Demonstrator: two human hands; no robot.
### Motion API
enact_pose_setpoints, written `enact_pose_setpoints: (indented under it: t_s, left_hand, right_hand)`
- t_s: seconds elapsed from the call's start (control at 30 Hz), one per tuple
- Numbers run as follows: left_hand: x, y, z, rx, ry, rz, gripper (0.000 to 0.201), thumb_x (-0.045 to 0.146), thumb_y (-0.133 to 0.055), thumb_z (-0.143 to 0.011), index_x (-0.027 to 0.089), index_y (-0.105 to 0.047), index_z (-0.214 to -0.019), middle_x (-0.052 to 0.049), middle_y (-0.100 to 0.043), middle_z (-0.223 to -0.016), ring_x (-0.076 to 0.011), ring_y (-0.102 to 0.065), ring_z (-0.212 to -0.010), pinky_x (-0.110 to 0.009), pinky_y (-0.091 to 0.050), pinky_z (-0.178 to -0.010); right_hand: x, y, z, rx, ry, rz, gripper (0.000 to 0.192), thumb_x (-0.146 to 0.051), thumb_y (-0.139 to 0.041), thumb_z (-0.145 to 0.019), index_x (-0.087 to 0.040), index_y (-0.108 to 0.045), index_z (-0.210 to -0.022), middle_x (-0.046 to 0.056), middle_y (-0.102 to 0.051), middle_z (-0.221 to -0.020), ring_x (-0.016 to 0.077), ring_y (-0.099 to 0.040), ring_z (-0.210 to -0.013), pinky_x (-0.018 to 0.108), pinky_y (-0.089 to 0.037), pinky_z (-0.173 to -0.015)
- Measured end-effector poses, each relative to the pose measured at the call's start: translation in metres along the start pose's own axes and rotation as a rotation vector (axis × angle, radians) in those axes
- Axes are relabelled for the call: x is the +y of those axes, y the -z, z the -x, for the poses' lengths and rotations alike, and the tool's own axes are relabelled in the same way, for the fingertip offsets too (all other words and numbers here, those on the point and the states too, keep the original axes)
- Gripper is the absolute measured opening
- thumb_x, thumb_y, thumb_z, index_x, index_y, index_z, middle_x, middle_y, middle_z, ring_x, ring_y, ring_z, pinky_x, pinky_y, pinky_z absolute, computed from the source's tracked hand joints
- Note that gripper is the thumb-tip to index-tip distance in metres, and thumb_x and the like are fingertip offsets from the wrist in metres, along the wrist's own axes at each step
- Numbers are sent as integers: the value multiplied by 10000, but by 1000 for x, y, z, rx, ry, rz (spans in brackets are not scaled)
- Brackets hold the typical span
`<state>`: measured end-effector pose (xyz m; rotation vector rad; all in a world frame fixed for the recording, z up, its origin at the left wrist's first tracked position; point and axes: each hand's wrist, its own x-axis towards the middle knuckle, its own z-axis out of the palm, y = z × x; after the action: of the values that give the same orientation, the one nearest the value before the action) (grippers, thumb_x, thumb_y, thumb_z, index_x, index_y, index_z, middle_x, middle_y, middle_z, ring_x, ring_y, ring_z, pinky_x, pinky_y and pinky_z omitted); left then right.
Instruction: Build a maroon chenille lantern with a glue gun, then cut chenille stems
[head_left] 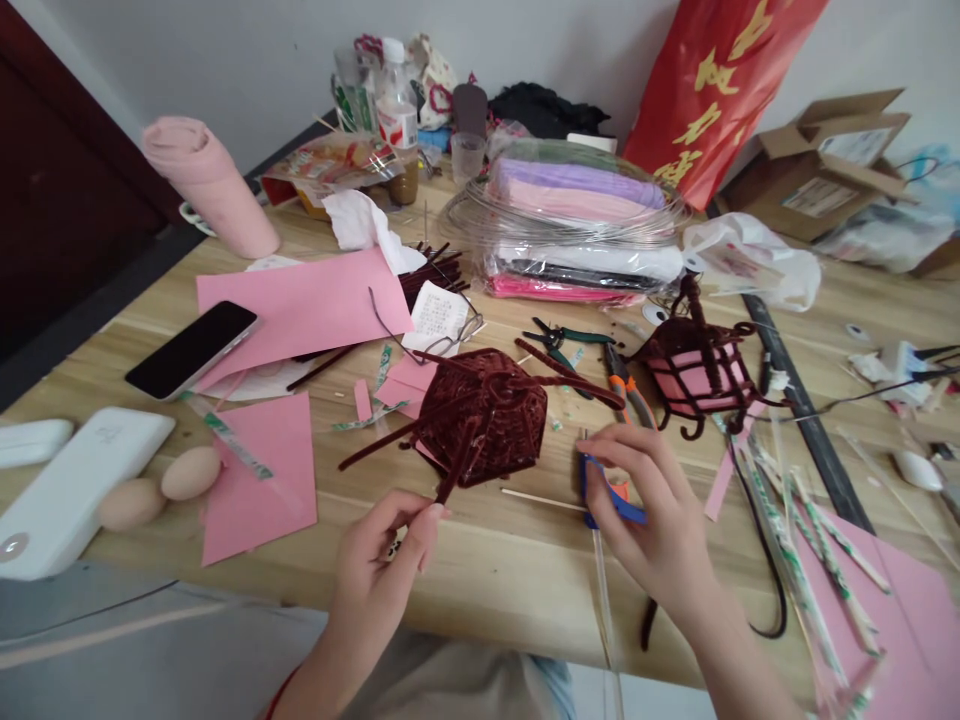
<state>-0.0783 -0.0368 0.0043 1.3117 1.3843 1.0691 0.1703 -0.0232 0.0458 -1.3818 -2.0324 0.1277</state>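
My left hand (pixel 386 550) pinches the end of a dark brown pipe cleaner (pixel 456 465) that runs out from a hexagonal piece (pixel 510 430) covered in brown pipe cleaner. More loose strands stick out from the hexagon's other sides, and it sits over pink paper. My right hand (pixel 652 505) is closed round a small blue glue gun (pixel 630 511) with an orange trigger. A clear glue stick (pixel 600 580) trails from it toward the table's front edge. Fingers hide part of the gun. Beyond the right hand stands a brown pipe-cleaner lantern (pixel 697 365) with pink panels.
Green-handled cutters (pixel 574 335) and orange-grey pliers (pixel 628 385) lie behind the hexagon. A phone (pixel 193 350), pink sheets (pixel 262 475), a white power bank (pixel 82 490) and two egg-shaped objects (pixel 191 473) are at left. Bagged pipe cleaners (pixel 577 200) lie at the back.
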Motion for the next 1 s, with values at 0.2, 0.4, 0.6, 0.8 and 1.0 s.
enact_pose_setpoints:
  t_s: [0.2, 0.4, 0.6, 0.8, 1.0]
  left_hand:
    - [4, -3, -3, -51, 40, 57, 345, 448, -564, -917, 179, -645, -718, 58, -441, -460, -82, -398, -409, -199, -295, -413]
    - [-1, -4, -4, -42, 59, 31, 314, 434, -587, -902, 192, -665, -717, 43, -465, -491, -89, -365, -426, -213, -293, -422]
    - [3, -6, -8, -53, 68, 32, 300, 431, -598, -892, 199, -671, -716, 26, -524, -533, -97, -385, -451, -222, -311, -445]
    - [4, -6, -9, -38, 74, 22, 304, 436, -603, -879, 201, -668, -698, 28, -530, -533, -102, -422, -480, -213, -342, -475]
    - [5, -6, -11, -40, 117, 6, 262, 386, -594, -872, 206, -661, -695, 31, -551, -550, -102, -447, -503, -202, -361, -501]
  right_hand:
    - [-21, -17, -41, 24, -21, -154, 321, -151, -539, -933, -244, -565, -1239, 101, -584, -1142, 214, -622, -989, 374, -560, -789]
    - [-28, -28, -53, 44, -88, -224, 220, -209, -590, -929, -227, -633, -1143, 87, -621, -1112, 194, -633, -936, 335, -555, -726]
    - [-36, -32, -56, 77, -155, -236, 176, -185, -582, -896, -223, -662, -1048, 77, -608, -1059, 201, -617, -946, 345, -530, -727]
    - [-39, -36, -59, 123, -170, -224, 137, -206, -618, -866, -218, -653, -998, 67, -599, -1019, 209, -608, -964, 386, -522, -821]
    - [-43, -43, -62, 180, -199, -152, 175, -254, -704, -800, -227, -612, -946, 66, -586, -996, 230, -593, -968, 410, -514, -830]
